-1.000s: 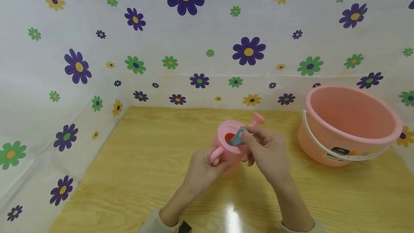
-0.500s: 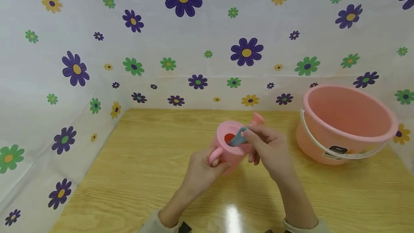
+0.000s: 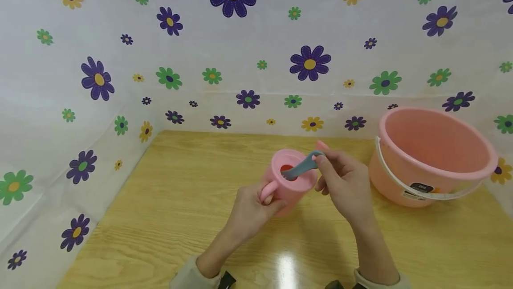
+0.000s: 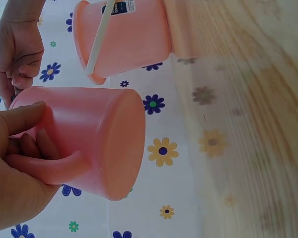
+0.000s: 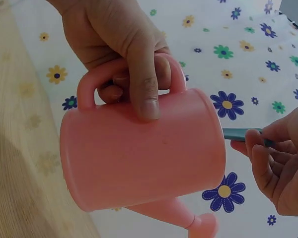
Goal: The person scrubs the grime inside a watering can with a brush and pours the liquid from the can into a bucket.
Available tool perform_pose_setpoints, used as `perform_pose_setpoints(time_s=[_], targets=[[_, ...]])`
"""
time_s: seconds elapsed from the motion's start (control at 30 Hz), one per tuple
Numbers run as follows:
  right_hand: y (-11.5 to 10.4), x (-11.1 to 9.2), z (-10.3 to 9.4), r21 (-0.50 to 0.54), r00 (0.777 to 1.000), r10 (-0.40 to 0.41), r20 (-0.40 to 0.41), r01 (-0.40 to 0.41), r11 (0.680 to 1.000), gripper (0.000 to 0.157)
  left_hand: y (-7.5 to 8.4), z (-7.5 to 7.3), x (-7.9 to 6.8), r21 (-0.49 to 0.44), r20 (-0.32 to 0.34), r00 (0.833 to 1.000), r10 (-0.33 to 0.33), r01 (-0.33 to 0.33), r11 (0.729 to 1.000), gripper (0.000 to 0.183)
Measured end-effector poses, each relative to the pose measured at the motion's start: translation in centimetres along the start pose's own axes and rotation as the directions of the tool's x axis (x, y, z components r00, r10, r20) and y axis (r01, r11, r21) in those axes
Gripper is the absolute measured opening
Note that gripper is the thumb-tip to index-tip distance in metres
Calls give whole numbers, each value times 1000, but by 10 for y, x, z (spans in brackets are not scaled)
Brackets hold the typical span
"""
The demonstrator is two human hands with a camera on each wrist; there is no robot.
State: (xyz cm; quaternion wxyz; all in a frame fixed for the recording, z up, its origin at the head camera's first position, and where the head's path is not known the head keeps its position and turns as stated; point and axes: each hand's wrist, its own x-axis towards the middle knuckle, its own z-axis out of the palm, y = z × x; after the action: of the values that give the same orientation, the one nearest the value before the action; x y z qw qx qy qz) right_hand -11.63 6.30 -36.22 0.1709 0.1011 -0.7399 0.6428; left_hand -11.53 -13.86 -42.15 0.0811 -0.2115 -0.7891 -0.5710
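Observation:
My left hand (image 3: pixel 250 211) grips the handle of a pink watering can (image 3: pixel 292 195), its thumb lying along the can's side. In the left wrist view the can (image 4: pixel 79 119) is tipped so that its base shows, raised above the table. My right hand (image 3: pixel 348 186) pinches the end of a flat blue-grey handle (image 3: pixel 306 164) with a hole near its tip. The handle slants into the can's round top opening, where red shows, and its lower end is hidden. In the right wrist view the spout (image 5: pixel 164 210) points away below the can.
A large pink bucket (image 3: pixel 388 182) with a white carrying handle (image 3: pixel 429 194) stands at the right on the wooden table (image 3: pixel 180 182). A white sheet with printed flowers (image 3: pixel 248 22) hangs behind and at the left.
My right hand has moved right, drawing the blue-grey handle outward, so more of its length shows above the opening. The left hand and watering can stay nearly still.

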Motion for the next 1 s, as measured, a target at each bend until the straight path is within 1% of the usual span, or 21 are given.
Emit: perform_pose_setpoints(time_s=[0.1, 0.17, 0.23, 0.33, 0.43, 0.6, 0.63, 0.67, 0.77, 0.87, 1.0], targets=[[1, 2, 1, -15, 998, -35, 55, 36, 999, 15, -1, -1, -1, 4, -3, 1000, -8, 8, 1000, 45], [2, 3, 1, -10, 995, -40, 89, 41, 999, 15, -3, -1, -1, -5, -4, 1000, -26, 26, 1000, 45], [2, 3, -1, 5, 994, -37, 103, 37, 999, 15, -4, 0, -2, -28, -6, 999, -47, 47, 999, 45], [2, -1, -4, 58, 995, -12, 103, 6, 998, 17, -5, 5, -4, -56, 4, 998, -57, 57, 997, 45], [5, -5, -3, 101, 993, 38, 114, -49, 994, 17, -4, 10, -5, -63, 10, 999, -44, 45, 997, 45], [10, -9, 7, 64, 982, 96, 164, -108, 992, 17, -1, 9, -6, -50, 7, 999, -54, 54, 997, 44], [9, -10, 7, 68, 982, 104, 161, -116, 991, 17, -1, 8, -7, -48, 8, 998, -61, 61, 997, 44], [9, -11, 6, 72, 983, 117, 140, -128, 989, 18, -2, 8, -8, -50, 9, 998, -64, 65, 997, 45], [6, -11, 3, 113, 990, 135, 51, -140, 984, 19, -2, 7, -8, -40, 12, 998, -63, 63, 997, 45], [5, -7, 3, 115, 994, 107, 0, -106, 988, 21, -1, 5, -5, -21, 8, 999, -44, 44, 999, 44], [8, -1, 7, 72, 1000, 28, 8, -29, 997, 22, 0, 3, 0, 5, -7, 1000, -29, 29, 1000, 43]])
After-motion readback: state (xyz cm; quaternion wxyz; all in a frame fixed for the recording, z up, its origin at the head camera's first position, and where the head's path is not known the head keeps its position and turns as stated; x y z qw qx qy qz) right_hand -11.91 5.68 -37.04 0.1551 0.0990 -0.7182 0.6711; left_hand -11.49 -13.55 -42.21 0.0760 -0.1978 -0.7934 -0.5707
